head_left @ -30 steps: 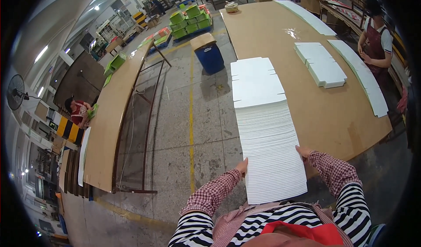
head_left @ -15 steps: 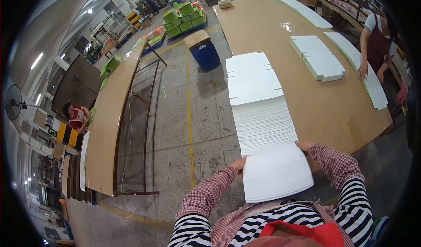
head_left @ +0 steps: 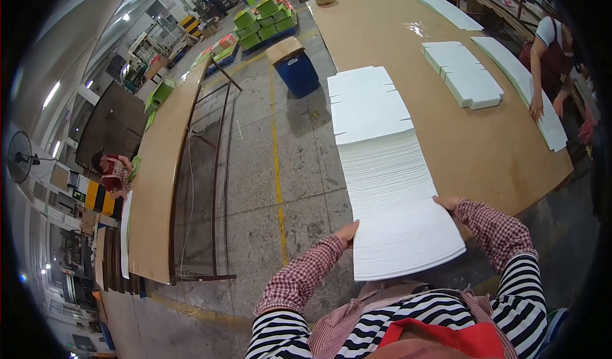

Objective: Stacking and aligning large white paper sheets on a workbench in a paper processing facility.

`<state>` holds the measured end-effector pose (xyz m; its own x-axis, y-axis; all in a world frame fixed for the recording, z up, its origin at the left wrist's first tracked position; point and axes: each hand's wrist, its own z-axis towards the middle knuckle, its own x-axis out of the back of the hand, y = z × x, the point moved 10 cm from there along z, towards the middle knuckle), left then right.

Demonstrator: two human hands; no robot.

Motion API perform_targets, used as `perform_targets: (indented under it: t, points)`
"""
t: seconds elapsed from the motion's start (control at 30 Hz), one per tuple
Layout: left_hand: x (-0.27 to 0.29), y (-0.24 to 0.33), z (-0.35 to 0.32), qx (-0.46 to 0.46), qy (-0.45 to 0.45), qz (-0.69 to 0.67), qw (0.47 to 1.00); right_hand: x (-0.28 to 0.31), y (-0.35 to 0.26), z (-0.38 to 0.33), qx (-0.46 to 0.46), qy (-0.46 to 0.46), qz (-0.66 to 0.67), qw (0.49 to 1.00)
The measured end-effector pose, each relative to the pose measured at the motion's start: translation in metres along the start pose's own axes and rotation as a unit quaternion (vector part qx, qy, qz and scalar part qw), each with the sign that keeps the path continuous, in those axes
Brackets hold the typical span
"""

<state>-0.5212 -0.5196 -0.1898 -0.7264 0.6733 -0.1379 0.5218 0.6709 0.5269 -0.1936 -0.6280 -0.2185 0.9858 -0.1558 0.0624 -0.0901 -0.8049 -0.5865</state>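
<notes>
White sheet stack (head_left: 395, 193) gripped by both hands, left hand (head_left: 348, 233), right hand (head_left: 447, 202), unchanged.

I see a blue barrel (head_left: 298, 72) on the floor beside the long brown tabletop (head_left: 395, 40), green crates (head_left: 264, 18) beyond, and a fan (head_left: 19, 158) at far left.

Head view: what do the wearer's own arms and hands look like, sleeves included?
Both hands, left hand and right hand, are bare, without gloves. Each forearm wears a red-and-white checked sleeve cover over a black-and-white striped top. No rings or watch visible.
</notes>
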Motion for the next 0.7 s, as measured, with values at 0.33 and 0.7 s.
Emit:
perform_targets:
  t: [0.33,0.7]
  points:
    - [0.013,-0.026,0.02,0.007,0.048,0.097,0.994,0.014,-0.008,-0.01,0.039,0.116,-0.194,0.973]
    - [0.012,-0.022,0.007,0.001,0.045,0.144,0.989,0.0,0.006,-0.028,-0.01,0.058,-0.115,0.992]
